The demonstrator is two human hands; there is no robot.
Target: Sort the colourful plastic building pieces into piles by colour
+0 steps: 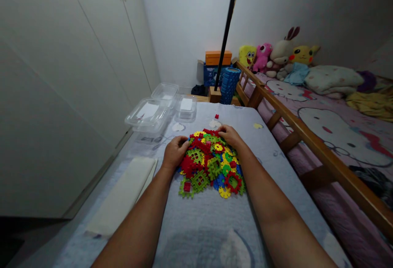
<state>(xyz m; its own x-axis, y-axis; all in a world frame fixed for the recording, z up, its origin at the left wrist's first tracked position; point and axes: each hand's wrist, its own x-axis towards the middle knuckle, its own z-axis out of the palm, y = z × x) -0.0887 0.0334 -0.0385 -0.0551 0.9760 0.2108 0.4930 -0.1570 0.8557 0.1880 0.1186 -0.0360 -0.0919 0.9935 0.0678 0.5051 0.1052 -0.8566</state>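
A heap of plastic building pieces [215, 167] in red, green, yellow and blue lies on the cloth-covered surface between my hands. Square lattice pieces, such as a green one [200, 181], are mixed with round notched discs, such as a yellow one [224, 192]. My left hand [176, 152] is at the heap's left edge, fingers curled in and thumb close to them; whatever they grip is too small to make out. At the far edge, my right hand [231, 136] has its thumb and finger closed at the end of a red building piece [211, 132].
Clear plastic boxes [147, 114] stand at the back left, beside a smaller lidded one [186, 108]. A folded cream cloth [123, 196] lies at left. One small red piece [216, 116] sits beyond the heap. A wooden bed rail [294, 137] runs along the right.
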